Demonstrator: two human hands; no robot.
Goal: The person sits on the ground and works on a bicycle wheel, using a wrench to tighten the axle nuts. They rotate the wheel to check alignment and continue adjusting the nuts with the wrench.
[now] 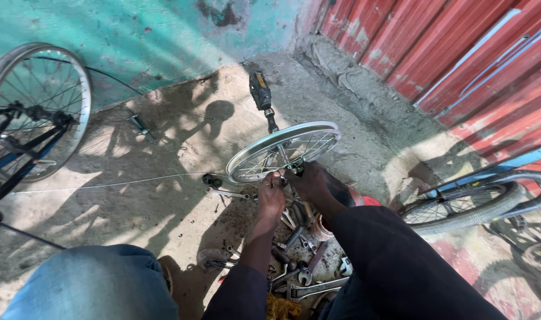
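A small bare bicycle wheel (282,149) with a shiny rim and spokes sits low over the concrete in front of me. My left hand (271,195) grips its near rim. My right hand (309,179) is closed at the hub area just beside it; what it holds is hidden. A crank arm with a black pedal (260,90) stands up behind the wheel.
Several spanners and wrenches (300,274) lie in a pile on the ground below my hands. A bicycle's wheel and frame (30,112) stand at the left, another tyred wheel (466,207) at the right. A red corrugated wall (460,53) and turquoise wall (134,35) close the back.
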